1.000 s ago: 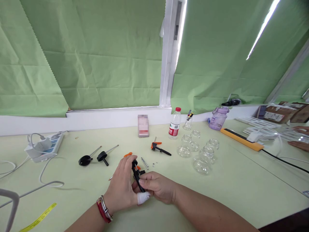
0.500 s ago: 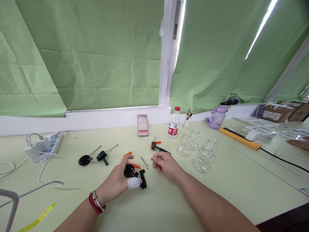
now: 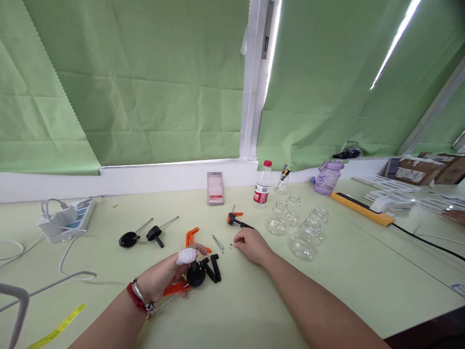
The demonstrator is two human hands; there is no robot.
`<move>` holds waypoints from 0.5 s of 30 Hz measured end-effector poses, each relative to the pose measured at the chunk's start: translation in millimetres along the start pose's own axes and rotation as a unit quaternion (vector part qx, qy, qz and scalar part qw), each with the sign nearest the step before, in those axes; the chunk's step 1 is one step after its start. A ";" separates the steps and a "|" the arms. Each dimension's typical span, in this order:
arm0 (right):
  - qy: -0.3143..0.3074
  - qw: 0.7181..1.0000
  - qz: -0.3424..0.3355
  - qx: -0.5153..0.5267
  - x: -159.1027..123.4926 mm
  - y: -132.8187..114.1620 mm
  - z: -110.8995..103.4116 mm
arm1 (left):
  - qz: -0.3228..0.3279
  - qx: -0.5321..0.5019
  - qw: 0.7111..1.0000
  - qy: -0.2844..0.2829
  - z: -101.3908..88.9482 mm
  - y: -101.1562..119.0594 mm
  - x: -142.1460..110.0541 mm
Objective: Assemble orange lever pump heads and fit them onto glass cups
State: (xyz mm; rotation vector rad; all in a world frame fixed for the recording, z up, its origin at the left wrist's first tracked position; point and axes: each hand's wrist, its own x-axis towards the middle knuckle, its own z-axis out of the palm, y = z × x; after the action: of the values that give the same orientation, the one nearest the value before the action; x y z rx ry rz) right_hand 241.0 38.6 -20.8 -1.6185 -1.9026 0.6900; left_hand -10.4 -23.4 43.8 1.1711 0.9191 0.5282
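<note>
My left hand [image 3: 163, 276], its thumb wrapped in white, holds a black round cap [image 3: 196, 277] with a metal rod [image 3: 166, 303] and an orange handle piece [image 3: 174, 289] at it. Beside the cap lie black plastic arms [image 3: 216, 268] on the table. My right hand [image 3: 252, 246] rests with fingertips pinched at the tabletop, close to tiny metal nuts [image 3: 230, 246]; whether one is between the fingers is hidden. Metal screws [image 3: 218, 244] and an orange handle [image 3: 191, 236] lie between the hands. Just behind my right hand is a black-and-orange cap assembly [image 3: 240, 222].
Two black caps with rods [image 3: 129, 239] lie left. Several glass jars [image 3: 302, 246] stand right, behind them a red-capped bottle [image 3: 262, 186]. A white power strip [image 3: 85, 218], an orange power strip [image 3: 359, 208] and a purple bottle [image 3: 328, 177] are further out.
My right hand let go of the black arm and moved right to the small nuts. The left hand lowered and turned, bringing the black cap face up with the rod toward me.
</note>
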 end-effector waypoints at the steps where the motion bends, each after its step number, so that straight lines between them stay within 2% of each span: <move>1: -0.002 1.000 -0.003 -0.010 0.3 -0.7 -0.4 | -0.003 -0.005 1.000 -0.009 -0.3 -0.5 0.0; 9: -0.026 0.998 0.016 -0.062 1.4 -4.3 -3.0 | -0.007 -0.014 1.000 -0.014 -2.9 -3.1 -0.1; 15: -0.028 0.997 0.027 -0.060 -0.2 -4.6 -1.7 | -0.030 -0.025 0.999 -0.031 -2.0 -5.2 2.5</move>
State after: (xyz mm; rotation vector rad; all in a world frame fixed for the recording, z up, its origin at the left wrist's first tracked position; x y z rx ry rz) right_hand 238.9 37.7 -16.4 -1.7470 -1.9798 0.6621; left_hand -11.2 -22.1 37.9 1.1070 0.8796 0.4615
